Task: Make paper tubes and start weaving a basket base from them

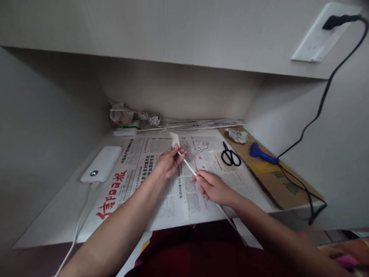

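Running between grips, 1 white paper rod is pinched by L hand nr flared end, clasped by R hand; 1 pr scissors & 1 blue tool are seen R of grip, 1 power bank L.

I count one slim white paper stick, one pair of black scissors, one blue corded glue gun, one brown cardboard sheet, one oblong white power bank; the thin greyish rods along the desk's back edge overlap past counting.
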{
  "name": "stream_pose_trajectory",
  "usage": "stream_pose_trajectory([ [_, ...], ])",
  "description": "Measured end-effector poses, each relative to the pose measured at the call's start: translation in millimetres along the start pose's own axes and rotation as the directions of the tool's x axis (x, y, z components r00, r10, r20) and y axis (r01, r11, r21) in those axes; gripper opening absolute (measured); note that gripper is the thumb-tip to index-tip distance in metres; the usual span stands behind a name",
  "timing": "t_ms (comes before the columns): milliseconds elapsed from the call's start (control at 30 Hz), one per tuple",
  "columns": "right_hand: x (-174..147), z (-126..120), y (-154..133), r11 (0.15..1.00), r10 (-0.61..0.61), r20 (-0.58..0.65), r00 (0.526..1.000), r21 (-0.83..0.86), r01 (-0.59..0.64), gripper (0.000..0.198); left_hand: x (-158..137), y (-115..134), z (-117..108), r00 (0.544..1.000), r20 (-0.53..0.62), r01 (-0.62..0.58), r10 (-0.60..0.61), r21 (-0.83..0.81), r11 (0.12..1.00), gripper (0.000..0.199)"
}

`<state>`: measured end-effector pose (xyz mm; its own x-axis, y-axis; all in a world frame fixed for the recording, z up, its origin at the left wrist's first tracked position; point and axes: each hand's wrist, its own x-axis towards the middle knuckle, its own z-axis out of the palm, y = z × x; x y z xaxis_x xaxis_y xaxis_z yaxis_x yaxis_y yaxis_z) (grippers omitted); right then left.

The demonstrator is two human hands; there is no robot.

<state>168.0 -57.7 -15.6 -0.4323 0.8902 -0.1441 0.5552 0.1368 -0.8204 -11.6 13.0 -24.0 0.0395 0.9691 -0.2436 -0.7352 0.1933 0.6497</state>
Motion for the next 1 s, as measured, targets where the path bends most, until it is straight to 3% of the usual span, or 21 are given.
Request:
stream_pose_trajectory([
  [67,0.3,0.1,2.8,0.982,0.082,0.107,0.991,0.163,-0.099,0.025,-0.7,-1.1,0.1,1.000,0.018,0.023,-0.023,0.005,1.000,0.011],
  [100,1.1,0.2,3.2,0.980,0.090,0.096,0.991,0.171,-0.105,0.024,-1.3,-1.5,0.3,0.999,0.023,0.036,-0.037,0.012,0.999,0.010],
  [167,4.7,1.2,3.0,0.998,0.021,-0.045,0.999,0.054,-0.018,0.022,-2.8,-1.9,0.6,0.998,0.030,0.063,-0.064,0.032,0.997,0.008],
  [267,11.9,3.0,3.9,0.986,-0.129,-0.224,0.966,-0.134,0.100,0.022,-3.7,-0.6,0.2,0.996,0.017,0.089,-0.090,0.050,0.995,0.005],
  [300,13.8,3.2,5.3,0.992,-0.106,-0.211,0.972,-0.088,0.089,0.024,-3.6,0.2,0.1,0.995,0.014,0.094,-0.095,0.046,0.994,0.004],
  [367,15.9,2.4,8.8,0.987,0.008,-0.071,0.997,0.160,0.003,0.028,-3.2,1.8,0.3,0.994,0.022,0.104,-0.105,0.030,0.994,0.004],
  [467,15.3,-0.7,12.0,0.899,0.072,0.141,0.987,0.421,-0.125,0.035,-3.2,2.3,2.1,0.992,0.052,0.115,-0.115,0.015,0.993,0.007],
  [500,14.6,-1.5,11.7,0.912,0.064,0.125,0.990,0.395,-0.109,0.034,-3.4,1.9,2.7,0.992,0.051,0.115,-0.116,0.014,0.993,0.008],
  [567,13.3,-1.7,9.5,0.983,0.007,-0.038,0.999,0.182,0.000,0.029,-3.8,0.4,3.2,0.992,0.041,0.115,-0.116,0.020,0.993,0.009],
  [633,12.6,-0.6,7.0,0.992,-0.109,-0.222,0.969,-0.087,0.092,0.024,-4.0,-0.9,2.7,0.993,0.033,0.115,-0.116,0.032,0.993,0.008],
  [667,12.5,0.1,6.3,0.983,-0.140,-0.255,0.957,-0.150,0.104,0.023,-4.0,-1.2,2.3,0.993,0.035,0.115,-0.116,0.038,0.993,0.007],
  [700,12.4,0.5,6.1,0.986,-0.125,-0.237,0.963,-0.134,0.095,0.024,-3.9,-1.2,1.8,0.992,0.041,0.117,-0.118,0.043,0.992,0.007],
  [767,12.4,0.0,6.7,0.996,-0.016,-0.074,0.997,0.083,0.023,0.033,-3.8,-0.9,1.6,0.991,0.050,0.125,-0.127,0.048,0.991,0.008],
  [833,12.4,-2.4,7.2,0.947,0.049,0.113,0.992,0.312,-0.082,0.041,-4.0,-0.5,2.3,0.990,0.056,0.127,-0.129,0.045,0.991,0.009],
  [867,12.4,-3.9,7.1,0.927,0.057,0.145,0.988,0.359,-0.106,0.042,-4.2,-0.6,2.9,0.990,0.058,0.123,-0.125,0.040,0.992,0.009],
  [933,12.5,-5.8,6.3,0.960,0.035,0.045,0.998,0.276,-0.046,0.035,-4.4,-1.0,3.9,0.992,0.058,0.109,-0.110,0.029,0.994,0.011],
  [1000,12.9,-5.3,5.3,0.998,-0.058,-0.150,0.987,0.032,0.063,0.026,-4.6,-1.4,4.3,0.993,0.052,0.107,-0.109,0.030,0.994,0.011],
])
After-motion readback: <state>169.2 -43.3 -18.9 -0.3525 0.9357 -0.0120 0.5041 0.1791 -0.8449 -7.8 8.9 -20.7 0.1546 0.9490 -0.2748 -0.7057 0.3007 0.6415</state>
